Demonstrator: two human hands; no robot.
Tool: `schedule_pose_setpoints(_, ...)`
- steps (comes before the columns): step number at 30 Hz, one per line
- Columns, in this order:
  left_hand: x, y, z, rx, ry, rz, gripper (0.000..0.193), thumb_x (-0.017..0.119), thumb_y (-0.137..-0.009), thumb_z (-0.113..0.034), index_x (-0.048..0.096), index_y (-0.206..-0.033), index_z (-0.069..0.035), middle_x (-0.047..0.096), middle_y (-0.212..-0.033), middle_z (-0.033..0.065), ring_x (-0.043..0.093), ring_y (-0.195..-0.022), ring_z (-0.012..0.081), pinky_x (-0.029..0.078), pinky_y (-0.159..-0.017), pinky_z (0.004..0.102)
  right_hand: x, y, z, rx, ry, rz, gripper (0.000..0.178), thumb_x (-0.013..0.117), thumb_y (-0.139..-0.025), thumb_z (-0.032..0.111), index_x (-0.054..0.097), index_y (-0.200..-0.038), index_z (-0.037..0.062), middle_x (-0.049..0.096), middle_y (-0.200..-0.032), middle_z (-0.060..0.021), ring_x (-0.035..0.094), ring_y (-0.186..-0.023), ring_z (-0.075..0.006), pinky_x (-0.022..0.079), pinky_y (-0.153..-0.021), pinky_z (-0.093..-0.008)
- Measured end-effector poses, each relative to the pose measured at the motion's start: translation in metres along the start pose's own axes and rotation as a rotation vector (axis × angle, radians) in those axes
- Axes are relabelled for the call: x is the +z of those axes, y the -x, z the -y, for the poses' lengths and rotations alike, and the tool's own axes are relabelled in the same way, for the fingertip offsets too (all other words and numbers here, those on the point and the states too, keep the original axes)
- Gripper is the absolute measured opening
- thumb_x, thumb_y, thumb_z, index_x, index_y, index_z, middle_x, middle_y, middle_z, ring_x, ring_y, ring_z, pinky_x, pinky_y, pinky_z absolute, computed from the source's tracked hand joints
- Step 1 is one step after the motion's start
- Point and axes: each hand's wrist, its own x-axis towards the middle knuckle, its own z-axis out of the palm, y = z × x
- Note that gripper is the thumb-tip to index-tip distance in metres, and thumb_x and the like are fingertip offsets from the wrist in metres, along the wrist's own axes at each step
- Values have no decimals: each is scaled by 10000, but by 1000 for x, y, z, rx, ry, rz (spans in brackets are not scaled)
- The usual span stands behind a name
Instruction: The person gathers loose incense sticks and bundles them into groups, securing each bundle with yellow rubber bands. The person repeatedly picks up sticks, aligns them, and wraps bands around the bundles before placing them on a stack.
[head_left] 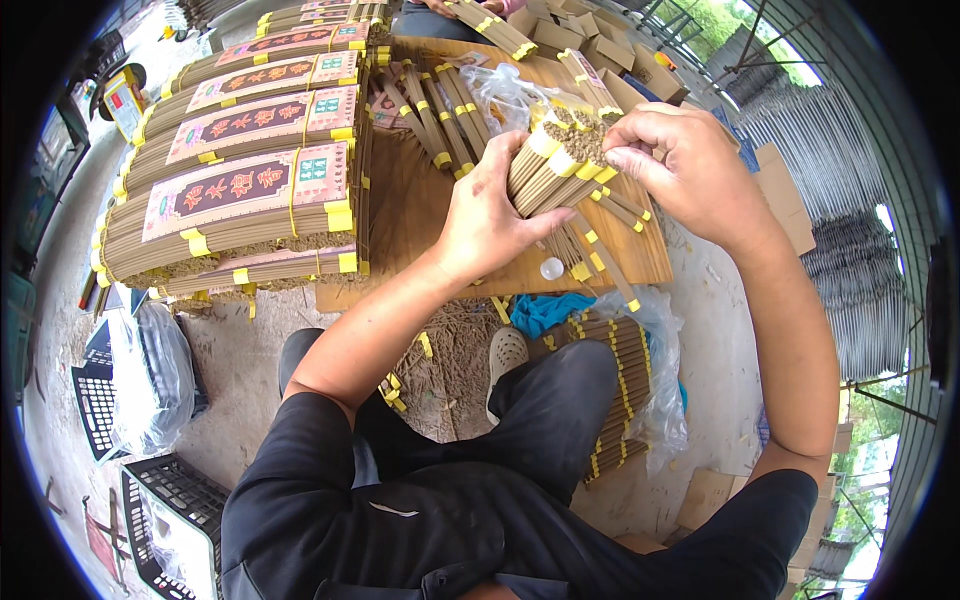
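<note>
While the thick bundle of thin brown sticks banded in yellow paper (560, 160) is held up over the tabletop's far right part, you seem to be at the step of tidying or seating its ends. Its long axis slants from lower left to upper right, and the rough stick ends face up and toward your right hand (690, 165). Your left hand (485, 215) has its grip clamped around the bundle's side, thumb across the near face. Your right thumb and fingertips are drawn close together at the end face; you cannot tell from here whether they pinch anything. Your next move probably calls for a steady left grip and light right fingers, so no stick slides out.

Below, on the brown wooden tabletop (645, 255), slim yellow-banded stick bundles (450, 115) lie beyond your left hand, near a crumpled clear plastic bag (505, 95). A small translucent ball (552, 268) rests nearer you. Farther left rises a stack of large brown stick bundles with pink labels (245, 190).
</note>
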Motion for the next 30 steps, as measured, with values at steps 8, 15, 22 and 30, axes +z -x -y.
schedule_pose_setpoints(8,2,0,1,3,-12,2,909,948,-731,-282,417,-1408,11,707,-1180,188,715,-1091,256,569,-959,373,-13,-22,17,88,162,234,168,675,-853,114,716,-855,-50,676,-776,-249,683,-755,-405,537,-713,-467)
schedule_pose_setpoints(15,0,0,6,19,-30,-22,911,949,-729,-278,416,-1404,20,711,-1177,208,719,-1104,263,573,-959,372,-10,-46,33,74,503,494,145,634,-881,66,682,-865,-70,669,-810,-269,670,-813,-434,534,-748,-497)
schedule_pose_setpoints(22,2,0,-1,11,-18,-19,876,931,-742,-292,425,-1396,-2,702,-1170,213,723,-1081,311,577,-930,392,-3,-40,53,133,675,482,138,592,-803,-13,684,-872,-91,693,-896,-287,693,-889,-436,565,-820,-490)
schedule_pose_setpoints(30,3,-1,4,9,-18,-42,879,928,-745,-306,425,-1395,6,697,-1182,215,721,-1087,309,581,-932,387,16,-32,63,141,762,316,145,700,-758,53,732,-859,-47,723,-871,-246,731,-857,-392,598,-760,-452)
